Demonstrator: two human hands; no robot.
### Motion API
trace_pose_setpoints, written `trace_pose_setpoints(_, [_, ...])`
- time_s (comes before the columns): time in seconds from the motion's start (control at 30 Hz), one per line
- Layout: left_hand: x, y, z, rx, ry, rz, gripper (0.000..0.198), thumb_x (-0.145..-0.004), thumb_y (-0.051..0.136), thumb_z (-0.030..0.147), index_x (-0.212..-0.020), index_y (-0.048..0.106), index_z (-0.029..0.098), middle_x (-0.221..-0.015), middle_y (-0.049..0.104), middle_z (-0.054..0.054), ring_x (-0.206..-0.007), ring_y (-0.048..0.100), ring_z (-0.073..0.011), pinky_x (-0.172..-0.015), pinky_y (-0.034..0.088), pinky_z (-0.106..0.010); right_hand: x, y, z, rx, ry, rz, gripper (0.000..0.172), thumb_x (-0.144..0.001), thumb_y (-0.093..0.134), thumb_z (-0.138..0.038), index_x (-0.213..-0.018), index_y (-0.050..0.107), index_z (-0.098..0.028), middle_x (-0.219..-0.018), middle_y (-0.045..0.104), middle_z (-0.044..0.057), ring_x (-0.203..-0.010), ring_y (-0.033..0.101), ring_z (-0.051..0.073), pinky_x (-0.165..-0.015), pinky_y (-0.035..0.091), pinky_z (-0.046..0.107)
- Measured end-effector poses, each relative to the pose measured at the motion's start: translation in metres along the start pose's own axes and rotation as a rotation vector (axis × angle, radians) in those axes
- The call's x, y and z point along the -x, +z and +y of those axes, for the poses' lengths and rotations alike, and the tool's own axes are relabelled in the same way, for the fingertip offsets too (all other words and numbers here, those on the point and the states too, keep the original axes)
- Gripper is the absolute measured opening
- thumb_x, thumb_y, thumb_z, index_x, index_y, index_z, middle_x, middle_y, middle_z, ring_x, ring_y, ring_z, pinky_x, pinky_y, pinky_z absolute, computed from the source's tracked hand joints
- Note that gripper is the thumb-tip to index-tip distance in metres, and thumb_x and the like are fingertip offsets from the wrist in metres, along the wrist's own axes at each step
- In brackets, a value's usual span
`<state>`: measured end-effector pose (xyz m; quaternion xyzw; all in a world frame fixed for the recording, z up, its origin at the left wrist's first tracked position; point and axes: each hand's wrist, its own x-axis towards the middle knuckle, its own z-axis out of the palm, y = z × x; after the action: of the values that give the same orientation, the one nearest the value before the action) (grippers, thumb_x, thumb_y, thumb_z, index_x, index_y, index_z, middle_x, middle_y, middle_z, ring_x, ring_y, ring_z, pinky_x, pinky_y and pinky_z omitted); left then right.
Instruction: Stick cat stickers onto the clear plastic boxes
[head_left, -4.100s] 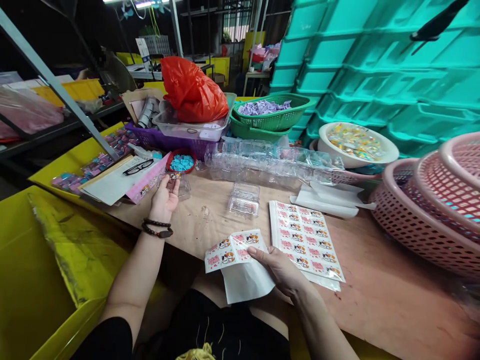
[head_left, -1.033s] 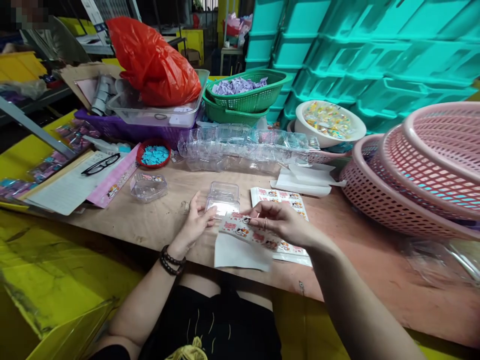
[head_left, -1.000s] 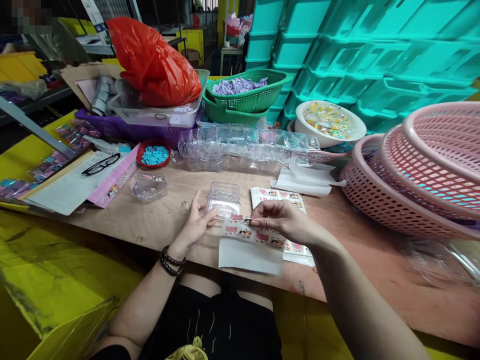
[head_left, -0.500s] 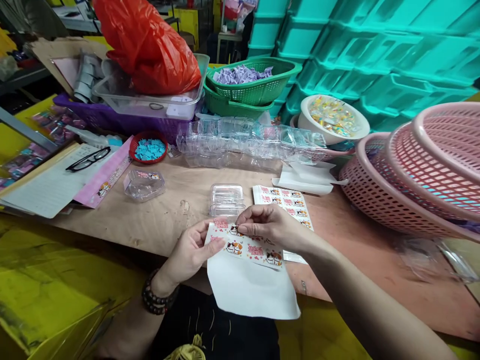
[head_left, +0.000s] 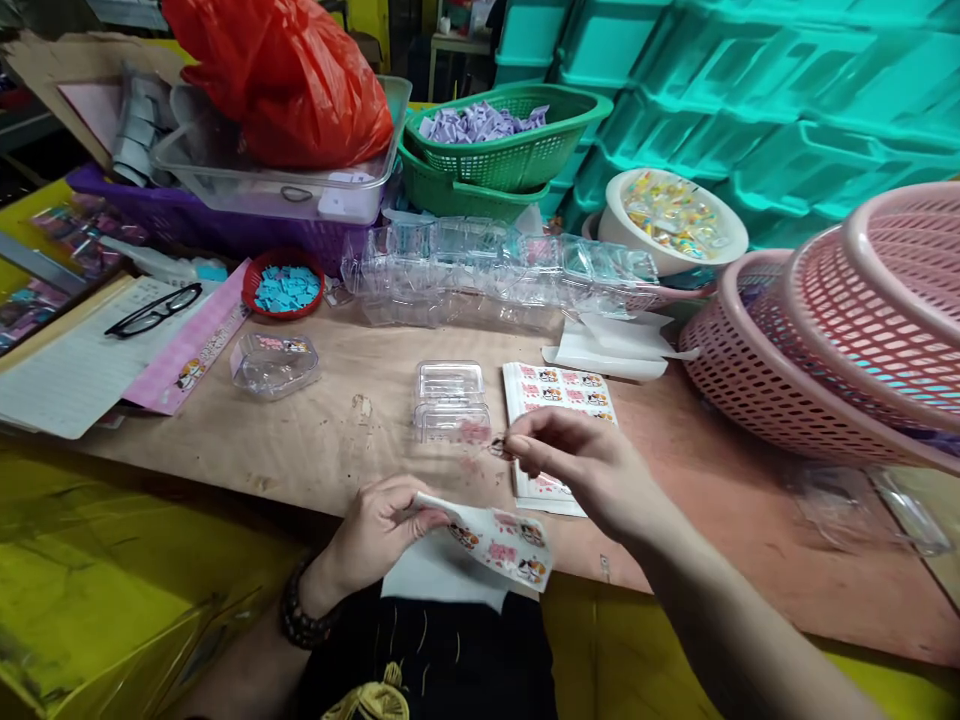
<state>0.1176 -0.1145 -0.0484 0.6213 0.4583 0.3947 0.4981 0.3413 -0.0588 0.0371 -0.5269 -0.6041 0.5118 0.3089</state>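
Observation:
My left hand pinches a white sticker sheet printed with pink lettering and cartoon animals; the sheet bends over the table's front edge. In my right hand, thumb and forefinger grip the edge of a clear sticker with pink print, held apart from the sheet. Behind that sticker an open clear plastic box lies on the table. A stack of sticker sheets lies partly hidden beneath my right hand. Farther left stands a clear box bearing a similar sticker.
Clear plastic boxes stand in a row at the back, near a green basket of purple pieces. Pink baskets crowd the right side. Glasses rest on papers at left, beside a red bowl of blue pieces.
The clear sticker has come off the sheet and is now in my right hand, over the open box. My left hand has lowered, and the sheet in it has tilted and curled.

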Motion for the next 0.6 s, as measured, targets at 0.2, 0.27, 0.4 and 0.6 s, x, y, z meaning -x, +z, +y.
trace_pose_setpoints(0.2, [-0.002,-0.013,0.007,-0.333,0.424,0.039,0.008,-0.09,0.062,0.022,-0.084,0.066,0.018,-0.114,0.067,-0.013,-0.111,0.062,-0.0259,-0.096,0.052,-0.04,-0.044,0.007,0.001,-0.009,0.307,-0.202,0.045,-0.064,0.077,-0.059,-0.07,0.063,-0.017,-0.052,0.049,-0.004,-0.045,0.037,0.007,-0.042,0.027,0.023])
trace_pose_setpoints(0.27, [-0.002,-0.016,0.005,-0.381,0.451,0.037,0.008,-0.089,0.061,0.022,-0.083,0.063,0.018,-0.12,0.065,-0.014,-0.118,0.058,-0.0291,-0.101,0.049,-0.045,-0.051,0.007,0.0,0.033,0.296,-0.206,0.046,-0.061,0.079,-0.059,-0.068,0.063,-0.017,-0.052,0.05,-0.004,-0.046,0.037,0.007,-0.044,0.026,0.024])
trace_pose_setpoints(0.4, [-0.003,-0.019,0.001,-0.459,0.497,0.011,0.009,-0.09,0.058,0.022,-0.082,0.06,0.018,-0.129,0.061,-0.016,-0.133,0.049,-0.0333,-0.108,0.044,-0.051,-0.061,0.006,-0.002,0.086,0.282,-0.243,0.048,-0.055,0.082,-0.06,-0.067,0.067,-0.016,-0.059,0.058,-0.001,-0.052,0.042,0.009,-0.049,0.029,0.026])
trace_pose_setpoints(0.6, [-0.009,-0.017,0.001,-0.426,0.538,0.016,0.01,-0.089,0.058,0.018,-0.079,0.057,0.017,-0.137,0.057,-0.016,-0.139,0.044,-0.0327,-0.11,0.043,-0.05,-0.068,0.007,-0.003,0.087,0.265,-0.238,0.048,-0.052,0.083,-0.06,-0.065,0.068,-0.016,-0.062,0.062,0.0,-0.061,0.05,0.012,-0.06,0.037,0.029])
